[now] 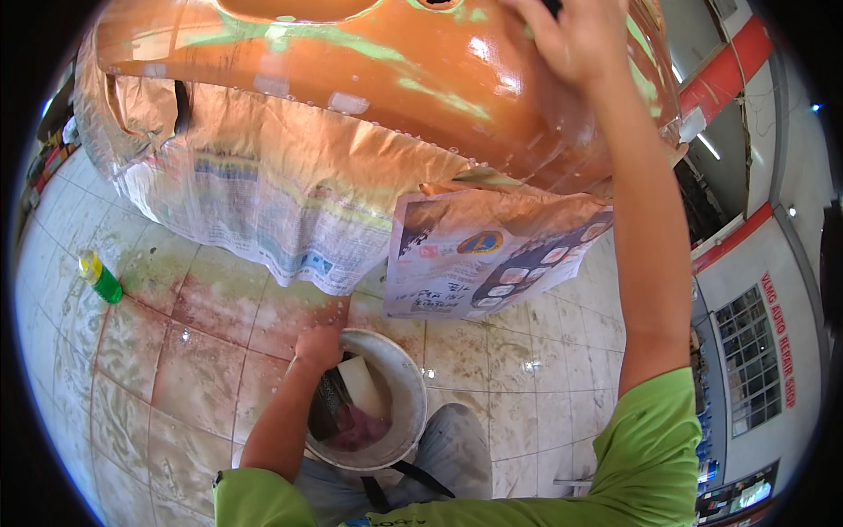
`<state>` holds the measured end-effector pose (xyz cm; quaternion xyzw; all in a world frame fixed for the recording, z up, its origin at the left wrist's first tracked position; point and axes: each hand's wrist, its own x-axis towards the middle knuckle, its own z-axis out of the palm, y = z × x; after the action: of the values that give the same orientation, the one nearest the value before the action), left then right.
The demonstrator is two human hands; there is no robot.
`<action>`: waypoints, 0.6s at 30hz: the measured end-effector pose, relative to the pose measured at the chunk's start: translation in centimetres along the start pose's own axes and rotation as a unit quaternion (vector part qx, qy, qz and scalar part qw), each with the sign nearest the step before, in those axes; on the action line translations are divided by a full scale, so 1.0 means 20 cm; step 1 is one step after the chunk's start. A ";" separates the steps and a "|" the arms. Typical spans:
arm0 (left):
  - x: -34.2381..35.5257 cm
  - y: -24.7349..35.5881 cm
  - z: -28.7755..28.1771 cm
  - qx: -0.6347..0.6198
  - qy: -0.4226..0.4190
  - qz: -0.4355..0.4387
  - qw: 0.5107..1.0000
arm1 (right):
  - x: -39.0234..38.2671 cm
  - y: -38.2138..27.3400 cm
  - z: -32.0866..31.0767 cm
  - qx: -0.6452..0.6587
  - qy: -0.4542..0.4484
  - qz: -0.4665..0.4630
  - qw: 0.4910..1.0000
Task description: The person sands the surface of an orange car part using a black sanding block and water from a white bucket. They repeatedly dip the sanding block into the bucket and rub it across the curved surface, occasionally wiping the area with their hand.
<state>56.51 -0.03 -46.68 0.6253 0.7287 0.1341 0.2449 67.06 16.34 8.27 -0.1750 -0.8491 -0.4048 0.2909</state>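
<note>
My left hand is closed at the far left rim of a round, pale bucket. A small reddish-brown flat piece shows just beyond its fingers; whether I grip that piece is unclear. Inside the bucket are a white block, a dark block and a reddish, wet-looking cloth. Stretched far forward, my right hand lies on a glossy orange car panel with pale green patches. Its thumb side is spread, the other fingertips are partly cut off or smeared, and something dark shows beside them.
Newspaper and a printed poster sheet hang below the panel as masking. A green bottle with a yellow top stands on the wet, stained tile floor. A red-and-white wall rises at the right.
</note>
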 end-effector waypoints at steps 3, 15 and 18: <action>-0.01 -0.05 0.01 -0.027 0.047 -0.012 0.998 | -0.44 0.04 0.08 0.036 0.123 -0.144 0.981; 0.11 -0.13 0.13 -0.009 0.039 -0.060 0.997 | -0.30 -0.02 0.10 0.050 0.153 -0.143 0.977; 0.12 -0.11 0.11 -0.048 -0.023 -0.075 0.996 | -0.92 0.13 0.13 0.021 0.136 -0.157 0.978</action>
<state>55.62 1.74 -50.11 0.5597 0.7603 0.1359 0.3004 81.60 18.80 -3.15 0.0232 -0.8268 -0.4471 0.3406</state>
